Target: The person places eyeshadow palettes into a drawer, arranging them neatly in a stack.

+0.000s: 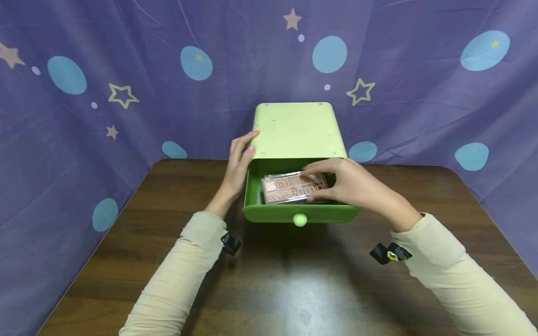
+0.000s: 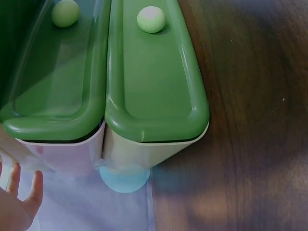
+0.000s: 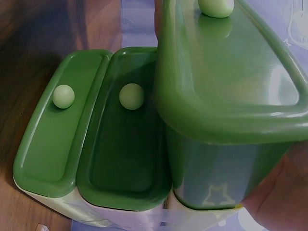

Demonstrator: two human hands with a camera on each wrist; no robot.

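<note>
A light green drawer cabinet (image 1: 296,128) stands at the back of the brown table (image 1: 273,280). Its top drawer (image 1: 300,212) is pulled out, with a round pale knob (image 1: 300,219) on its front. My right hand (image 1: 349,184) holds a clear-lidded makeup palette (image 1: 290,188) inside the open drawer, fingers curled round its right end. My left hand (image 1: 239,165) rests flat against the cabinet's left side, fingers straight. The right wrist view shows the pulled-out drawer front (image 3: 231,72) above two closed drawer fronts (image 3: 120,139). In the left wrist view the closed drawer fronts (image 2: 154,77) show, with fingertips (image 2: 24,192) low on the left.
A purple cloth (image 1: 84,116) with blue dots and stars hangs behind and along both sides of the table. Bare dark wood lies in front of the cabinet, between my two sleeves.
</note>
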